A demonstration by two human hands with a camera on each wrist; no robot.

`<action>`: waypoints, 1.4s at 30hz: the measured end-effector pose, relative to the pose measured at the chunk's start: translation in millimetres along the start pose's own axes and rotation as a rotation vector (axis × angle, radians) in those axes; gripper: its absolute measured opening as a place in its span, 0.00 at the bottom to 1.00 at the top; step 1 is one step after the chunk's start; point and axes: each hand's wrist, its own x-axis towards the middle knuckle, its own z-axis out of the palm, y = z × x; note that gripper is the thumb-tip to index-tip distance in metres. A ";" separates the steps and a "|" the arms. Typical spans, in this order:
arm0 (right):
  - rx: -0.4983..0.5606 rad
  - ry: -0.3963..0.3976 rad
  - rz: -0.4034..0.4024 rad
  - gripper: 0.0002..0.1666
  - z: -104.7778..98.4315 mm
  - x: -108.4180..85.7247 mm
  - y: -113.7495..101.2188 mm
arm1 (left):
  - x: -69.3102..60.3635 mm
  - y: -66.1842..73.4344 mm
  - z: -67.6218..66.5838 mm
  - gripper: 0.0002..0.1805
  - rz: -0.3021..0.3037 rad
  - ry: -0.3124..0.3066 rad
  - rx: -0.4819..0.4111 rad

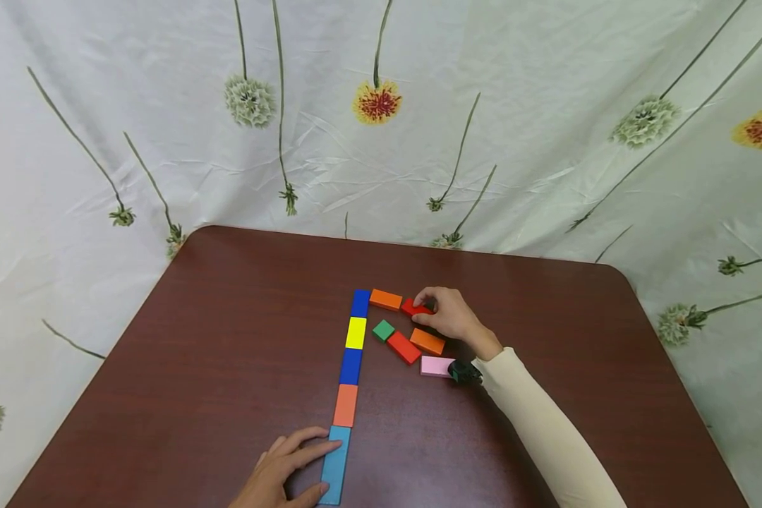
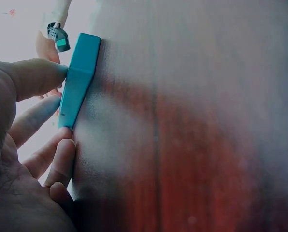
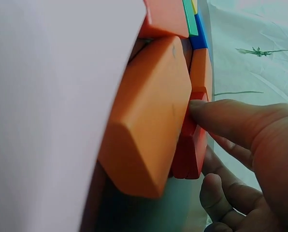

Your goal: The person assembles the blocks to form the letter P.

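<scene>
In the head view the right grip [image 1: 451, 310] pinches the red block [image 1: 408, 306], just beside the end of the far orange block [image 1: 386, 300] on the surface [image 1: 228, 317]; the left grip [image 1: 286, 466], fingers apart, rests on the light blue block [image 1: 337, 462]; in the left wrist view thumb and fingertips touch that block; it looks stiff and smooth, so a sideways nudge would probably slide it; in the right wrist view the thumb presses one side of the red block, fingers beyond; it is likely light and sturdy, best taken by its long sides.
</scene>
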 end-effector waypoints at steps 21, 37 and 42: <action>-0.057 0.024 -0.014 0.18 4.4 11.8 -19.0 | -0.6 -1.6 0.5 0.24 -0.010 -0.007 -0.001; -0.126 0.020 0.021 0.17 17.9 25.5 -30.5 | 0.1 -0.6 0.6 0.24 0.000 -0.009 0.005; -0.125 0.021 0.015 0.20 14.1 23.3 -28.8 | 0.2 -0.9 0.8 0.25 0.021 0.011 0.020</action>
